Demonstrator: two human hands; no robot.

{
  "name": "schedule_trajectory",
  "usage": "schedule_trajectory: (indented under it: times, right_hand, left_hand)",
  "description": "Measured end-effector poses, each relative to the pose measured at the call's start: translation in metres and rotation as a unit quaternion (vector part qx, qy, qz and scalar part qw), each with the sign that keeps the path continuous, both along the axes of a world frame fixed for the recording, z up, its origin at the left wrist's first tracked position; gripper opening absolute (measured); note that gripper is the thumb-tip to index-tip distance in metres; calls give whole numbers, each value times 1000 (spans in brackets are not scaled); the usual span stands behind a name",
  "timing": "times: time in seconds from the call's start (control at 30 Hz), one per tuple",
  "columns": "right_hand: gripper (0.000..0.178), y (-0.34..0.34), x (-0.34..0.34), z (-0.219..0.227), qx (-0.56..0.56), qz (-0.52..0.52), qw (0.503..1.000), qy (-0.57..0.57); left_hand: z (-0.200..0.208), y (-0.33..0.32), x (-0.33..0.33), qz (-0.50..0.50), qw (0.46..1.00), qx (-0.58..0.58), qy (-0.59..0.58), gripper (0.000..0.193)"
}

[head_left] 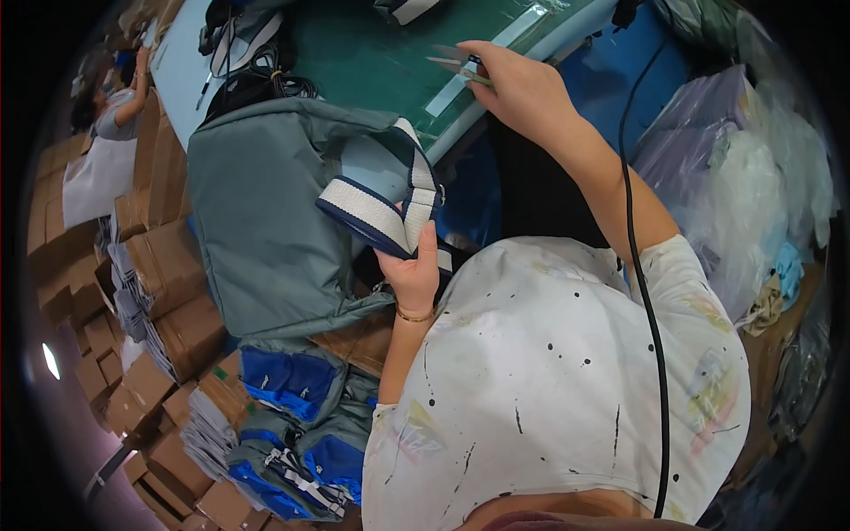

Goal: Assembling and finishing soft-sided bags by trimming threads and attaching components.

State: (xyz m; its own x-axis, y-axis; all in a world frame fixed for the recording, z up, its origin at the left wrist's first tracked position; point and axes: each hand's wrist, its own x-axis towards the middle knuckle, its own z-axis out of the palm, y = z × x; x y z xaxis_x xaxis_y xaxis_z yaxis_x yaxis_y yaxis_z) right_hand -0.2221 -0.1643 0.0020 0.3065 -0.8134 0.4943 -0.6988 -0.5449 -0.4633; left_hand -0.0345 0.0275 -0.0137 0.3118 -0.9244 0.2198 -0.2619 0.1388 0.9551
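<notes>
A grey-green fabric bag (pixel 257 217) hangs at the table's edge, left of my body. My left hand (pixel 414 281) is closed around the bag's strap (pixel 367 205), a white webbing with navy edges that bends into a loop above the fingers. A metal ring or buckle shows at the loop's right side. Over the table's near edge, my right hand (pixel 529 93) grips small thread snips (pixel 453 65) with pointed metal blades spread apart, pointing left. The snips are apart from the strap.
Black cords and straps (pixel 266 75) lie on the green-topped table (pixel 354 53). Blue and grey bags (pixel 297 425) are piled lower left, beside cardboard boxes (pixel 168 265). Plastic-wrapped goods (pixel 708 150) stand at right. A black cable (pixel 645 292) crosses near my right arm. Another person (pixel 119 106) is far left.
</notes>
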Motion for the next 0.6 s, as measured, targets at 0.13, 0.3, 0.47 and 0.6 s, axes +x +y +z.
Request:
schedule_trajectory:
  times: [0.13,0.3,0.47,0.6]
  right_hand:
    - [43,-22,13,-2,-38,7,996,76]
    - [39,-47,20,-5,-49,0,992,120]
    - [38,-52,15,-1,-51,5,994,94]
    - [38,-26,17,-2,123,53,978,-157]
  left_hand:
    - [-3,1,3,-9,1000,-5,-27,48]
    - [-3,2,2,8,999,2,-33,54]
    - [1,0,-2,30,998,9,-58,55]
    - [0,-3,-4,82,986,-2,-147,42]
